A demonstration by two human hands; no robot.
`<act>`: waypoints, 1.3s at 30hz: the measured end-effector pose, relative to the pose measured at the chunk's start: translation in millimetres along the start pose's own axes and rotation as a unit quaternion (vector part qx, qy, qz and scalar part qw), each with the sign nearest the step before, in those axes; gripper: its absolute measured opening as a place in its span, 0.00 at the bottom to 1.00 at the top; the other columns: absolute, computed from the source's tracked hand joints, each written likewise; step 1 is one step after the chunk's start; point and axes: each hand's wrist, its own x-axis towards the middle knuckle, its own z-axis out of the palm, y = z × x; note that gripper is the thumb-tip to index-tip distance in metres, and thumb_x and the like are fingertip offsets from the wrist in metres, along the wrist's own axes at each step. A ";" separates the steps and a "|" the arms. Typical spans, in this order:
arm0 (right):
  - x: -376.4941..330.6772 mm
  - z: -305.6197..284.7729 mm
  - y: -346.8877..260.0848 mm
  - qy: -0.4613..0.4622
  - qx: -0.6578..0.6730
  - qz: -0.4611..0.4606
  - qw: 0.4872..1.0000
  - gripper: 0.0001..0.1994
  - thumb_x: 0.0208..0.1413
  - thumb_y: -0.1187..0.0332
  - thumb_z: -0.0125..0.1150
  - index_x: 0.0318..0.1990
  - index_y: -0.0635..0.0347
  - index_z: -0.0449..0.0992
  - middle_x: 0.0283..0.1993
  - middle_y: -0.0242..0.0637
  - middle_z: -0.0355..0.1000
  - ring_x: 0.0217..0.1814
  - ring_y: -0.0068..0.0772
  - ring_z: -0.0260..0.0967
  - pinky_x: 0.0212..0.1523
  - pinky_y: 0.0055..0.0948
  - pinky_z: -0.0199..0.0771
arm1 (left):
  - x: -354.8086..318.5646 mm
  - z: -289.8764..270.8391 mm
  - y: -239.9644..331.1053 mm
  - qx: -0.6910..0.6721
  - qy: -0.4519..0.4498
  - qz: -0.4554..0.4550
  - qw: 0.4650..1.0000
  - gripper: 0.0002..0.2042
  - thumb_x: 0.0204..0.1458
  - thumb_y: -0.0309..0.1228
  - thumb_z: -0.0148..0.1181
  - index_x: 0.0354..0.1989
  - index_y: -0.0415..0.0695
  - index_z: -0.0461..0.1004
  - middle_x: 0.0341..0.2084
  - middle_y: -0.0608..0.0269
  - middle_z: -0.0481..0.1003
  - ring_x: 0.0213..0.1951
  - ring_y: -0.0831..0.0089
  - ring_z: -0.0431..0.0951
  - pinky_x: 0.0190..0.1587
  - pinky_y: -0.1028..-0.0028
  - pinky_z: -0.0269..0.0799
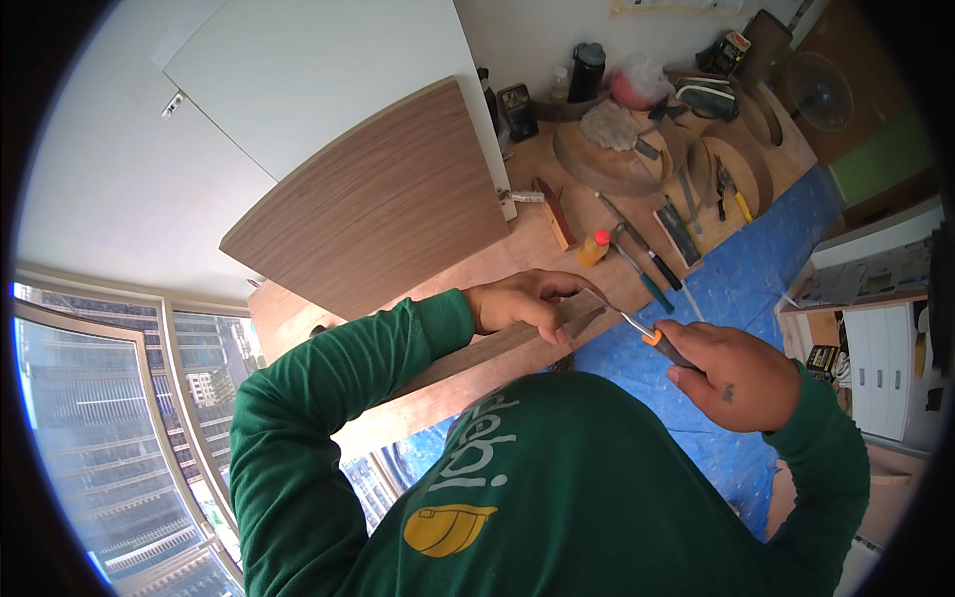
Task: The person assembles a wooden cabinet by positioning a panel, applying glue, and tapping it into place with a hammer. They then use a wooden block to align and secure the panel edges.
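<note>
My right hand (731,373) is wrapped around a hand tool (665,342) with a black-and-orange handle and a slim metal blade; I cannot tell its exact kind. The blade points left, its tip close to the fingers of my left hand (527,302). That hand grips the end of a narrow brown wooden strip (468,353), thumb on the near side, other fingers partly hidden. The strip runs back under my left forearm, along the near side of the wooden workbench (398,423). Whether the blade touches the strip is unclear.
A large wood-grain panel (383,199) leans at the back left. Beyond my hands lie a red-capped yellow bottle (594,248), a teal-handled tool (652,286), a black block-shaped tool (677,235) and curled veneer strips (607,182). Blue sheeting (721,308) covers the floor; windows (109,418) are at left.
</note>
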 end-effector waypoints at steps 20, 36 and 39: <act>11.8 4.8 1.5 0.031 0.012 -0.037 0.999 0.23 0.64 0.71 0.61 0.64 0.74 0.68 0.44 0.55 0.75 0.44 0.59 0.75 0.45 0.46 0.74 | -1.2 -2.8 7.8 0.030 0.007 0.002 1.000 0.45 0.35 0.45 0.70 0.69 0.43 0.69 0.55 0.62 0.74 0.55 0.72 0.71 0.59 0.73 0.63; 43.4 46.5 69.1 0.157 0.356 0.083 0.918 0.21 0.56 0.73 0.69 0.55 0.69 0.71 0.37 0.39 0.73 0.35 0.32 0.72 0.40 0.36 0.75 | 0.1 0.2 6.4 0.081 -0.009 0.013 0.997 0.45 0.36 0.40 0.67 0.71 0.45 0.67 0.59 0.57 0.72 0.59 0.66 0.70 0.65 0.68 0.61; 86.4 107.9 91.0 0.183 0.337 0.047 0.922 0.20 0.55 0.78 0.67 0.54 0.60 0.70 0.35 0.31 0.68 0.36 0.22 0.69 0.34 0.26 0.73 | -0.5 -0.3 14.1 0.117 -0.007 0.022 0.993 0.48 0.36 0.43 0.68 0.73 0.43 0.65 0.65 0.54 0.70 0.66 0.64 0.67 0.71 0.66 0.57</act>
